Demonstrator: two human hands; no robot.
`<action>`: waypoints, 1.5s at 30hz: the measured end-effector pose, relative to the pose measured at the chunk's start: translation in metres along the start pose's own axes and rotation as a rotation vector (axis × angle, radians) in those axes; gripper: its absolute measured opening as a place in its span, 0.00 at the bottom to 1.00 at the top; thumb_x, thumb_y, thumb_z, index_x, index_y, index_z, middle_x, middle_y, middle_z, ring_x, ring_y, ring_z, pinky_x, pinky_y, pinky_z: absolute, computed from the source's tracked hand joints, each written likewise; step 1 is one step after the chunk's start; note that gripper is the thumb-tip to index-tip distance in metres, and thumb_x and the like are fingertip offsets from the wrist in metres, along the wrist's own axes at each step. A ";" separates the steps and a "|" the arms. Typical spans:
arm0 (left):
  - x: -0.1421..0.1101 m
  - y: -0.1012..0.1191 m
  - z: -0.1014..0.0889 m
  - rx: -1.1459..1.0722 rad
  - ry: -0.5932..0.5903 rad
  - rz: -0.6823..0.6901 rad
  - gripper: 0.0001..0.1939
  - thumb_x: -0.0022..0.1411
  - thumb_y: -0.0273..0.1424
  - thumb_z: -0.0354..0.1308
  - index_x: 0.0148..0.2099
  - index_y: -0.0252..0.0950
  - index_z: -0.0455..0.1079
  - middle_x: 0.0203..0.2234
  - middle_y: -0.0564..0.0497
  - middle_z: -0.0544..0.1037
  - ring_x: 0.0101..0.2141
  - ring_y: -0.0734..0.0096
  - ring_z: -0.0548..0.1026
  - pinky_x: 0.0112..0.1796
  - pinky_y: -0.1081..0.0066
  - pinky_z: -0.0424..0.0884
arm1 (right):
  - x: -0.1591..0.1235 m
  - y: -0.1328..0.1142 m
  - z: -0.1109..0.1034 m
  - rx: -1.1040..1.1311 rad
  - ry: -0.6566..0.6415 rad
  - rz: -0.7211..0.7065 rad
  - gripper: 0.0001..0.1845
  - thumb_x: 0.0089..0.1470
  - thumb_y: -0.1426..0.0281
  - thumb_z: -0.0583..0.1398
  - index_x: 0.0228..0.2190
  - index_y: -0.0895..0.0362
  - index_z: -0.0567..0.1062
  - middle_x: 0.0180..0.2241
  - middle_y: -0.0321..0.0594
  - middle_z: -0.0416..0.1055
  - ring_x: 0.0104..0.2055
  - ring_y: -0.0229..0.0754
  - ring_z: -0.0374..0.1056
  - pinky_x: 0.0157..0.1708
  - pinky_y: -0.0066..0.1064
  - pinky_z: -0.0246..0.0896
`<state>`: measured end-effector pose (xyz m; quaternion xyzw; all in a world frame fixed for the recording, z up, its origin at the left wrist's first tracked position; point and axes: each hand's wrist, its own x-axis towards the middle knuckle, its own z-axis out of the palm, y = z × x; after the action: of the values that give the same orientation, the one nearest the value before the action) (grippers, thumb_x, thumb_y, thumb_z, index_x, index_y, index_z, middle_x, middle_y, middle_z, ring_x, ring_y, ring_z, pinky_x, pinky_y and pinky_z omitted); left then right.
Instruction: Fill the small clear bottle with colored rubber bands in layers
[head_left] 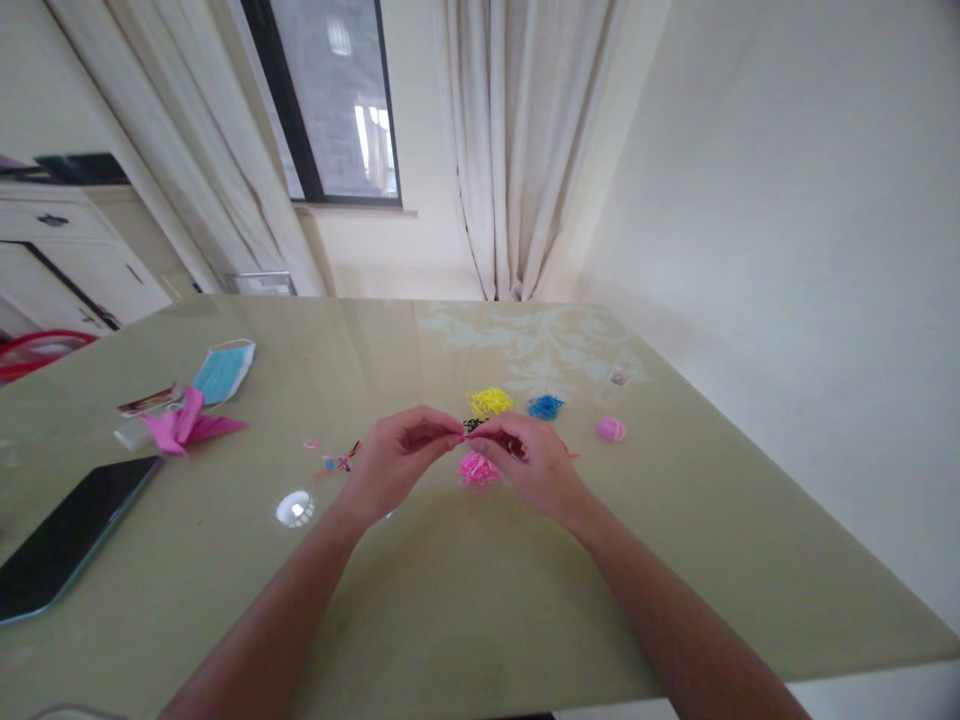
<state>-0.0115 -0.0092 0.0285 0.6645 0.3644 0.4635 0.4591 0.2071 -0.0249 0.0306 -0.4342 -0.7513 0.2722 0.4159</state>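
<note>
My left hand [409, 450] and my right hand [529, 455] meet above the table, fingertips pinched together. Between them is a tiny pink rubber band [465, 437], mostly covered by the fingers. Just below the fingertips lies a pile of pink rubber bands [478, 470]. Behind the hands are a yellow pile [490, 402], a blue pile [545, 407] and a partly hidden black pile [474, 425]. Some orange bands [571, 452] peek out beyond my right hand. Left of my left hand lies a small multicoloured cluster of bands [341, 462].
On the table's left are a dark phone or tablet [75, 530], a pink folded-paper shape [187, 425] and a blue face mask [223, 372]. A pink ball-like object [610, 429] sits to the right. A wall [810, 250] runs along the table's right edge.
</note>
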 end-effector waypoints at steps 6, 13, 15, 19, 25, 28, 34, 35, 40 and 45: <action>0.001 0.001 0.001 0.020 -0.001 0.019 0.11 0.64 0.38 0.69 0.43 0.37 0.81 0.37 0.47 0.86 0.38 0.65 0.84 0.44 0.67 0.82 | 0.000 -0.004 -0.001 0.056 0.000 0.028 0.08 0.64 0.67 0.65 0.33 0.56 0.83 0.27 0.36 0.77 0.27 0.37 0.65 0.28 0.30 0.55; 0.005 -0.023 -0.025 0.832 0.119 -0.079 0.13 0.70 0.31 0.56 0.51 0.37 0.80 0.48 0.41 0.84 0.49 0.52 0.81 0.52 0.53 0.76 | -0.003 -0.011 -0.011 0.440 -0.062 0.121 0.18 0.63 0.54 0.66 0.33 0.57 0.81 0.26 0.36 0.73 0.27 0.36 0.63 0.26 0.29 0.55; 0.004 -0.033 -0.035 1.126 0.056 -0.160 0.16 0.69 0.27 0.55 0.54 0.37 0.80 0.53 0.40 0.81 0.53 0.45 0.78 0.55 0.48 0.73 | -0.004 -0.014 -0.013 0.552 -0.085 0.119 0.19 0.62 0.53 0.67 0.31 0.56 0.80 0.24 0.34 0.70 0.25 0.35 0.60 0.25 0.28 0.55; 0.004 -0.045 -0.048 1.223 -0.090 -0.228 0.20 0.71 0.26 0.50 0.56 0.37 0.80 0.54 0.41 0.81 0.53 0.50 0.78 0.57 0.54 0.71 | -0.004 -0.015 -0.014 0.684 -0.088 0.119 0.18 0.61 0.54 0.68 0.30 0.56 0.79 0.22 0.31 0.65 0.23 0.33 0.55 0.24 0.27 0.52; 0.012 -0.042 -0.051 1.150 -0.081 -0.248 0.17 0.70 0.27 0.50 0.46 0.38 0.82 0.45 0.42 0.83 0.46 0.56 0.80 0.49 0.62 0.74 | -0.009 -0.014 -0.015 0.720 -0.057 0.130 0.20 0.59 0.52 0.69 0.29 0.55 0.78 0.21 0.30 0.61 0.22 0.33 0.50 0.23 0.28 0.49; 0.012 -0.040 -0.051 1.134 -0.066 -0.270 0.14 0.68 0.26 0.51 0.41 0.39 0.80 0.43 0.43 0.83 0.45 0.56 0.80 0.47 0.62 0.74 | -0.010 -0.015 -0.017 0.699 -0.047 0.140 0.22 0.58 0.49 0.69 0.28 0.55 0.78 0.22 0.30 0.61 0.22 0.33 0.49 0.23 0.29 0.49; 0.012 -0.042 -0.048 1.107 -0.014 -0.243 0.13 0.68 0.26 0.51 0.43 0.38 0.77 0.42 0.44 0.83 0.43 0.58 0.80 0.46 0.64 0.72 | -0.008 -0.013 -0.018 0.698 -0.024 0.126 0.24 0.57 0.47 0.69 0.27 0.55 0.77 0.21 0.30 0.61 0.22 0.34 0.49 0.23 0.29 0.48; 0.012 -0.042 -0.048 1.097 0.004 -0.236 0.13 0.69 0.27 0.50 0.43 0.38 0.77 0.42 0.44 0.83 0.42 0.58 0.80 0.45 0.64 0.72 | -0.008 -0.013 -0.019 0.702 -0.026 0.121 0.23 0.57 0.48 0.69 0.27 0.55 0.78 0.21 0.30 0.62 0.22 0.33 0.50 0.23 0.29 0.48; 0.012 -0.037 -0.053 1.046 0.102 -0.229 0.12 0.71 0.30 0.52 0.45 0.38 0.77 0.41 0.43 0.84 0.42 0.57 0.81 0.43 0.64 0.72 | -0.003 -0.009 -0.018 0.536 -0.131 0.190 0.21 0.60 0.51 0.68 0.31 0.56 0.81 0.23 0.33 0.70 0.24 0.35 0.60 0.25 0.29 0.53; 0.013 -0.038 -0.062 1.018 0.084 -0.267 0.11 0.68 0.30 0.55 0.44 0.38 0.80 0.41 0.43 0.86 0.42 0.55 0.82 0.45 0.61 0.73 | -0.001 0.003 -0.005 -0.084 -0.187 0.138 0.10 0.66 0.65 0.65 0.33 0.57 0.83 0.30 0.39 0.79 0.31 0.40 0.70 0.32 0.31 0.59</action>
<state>-0.0686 0.0315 0.0057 0.7323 0.6427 0.1915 0.1182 0.2128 -0.0240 0.0300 -0.4747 -0.7657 0.3080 0.3058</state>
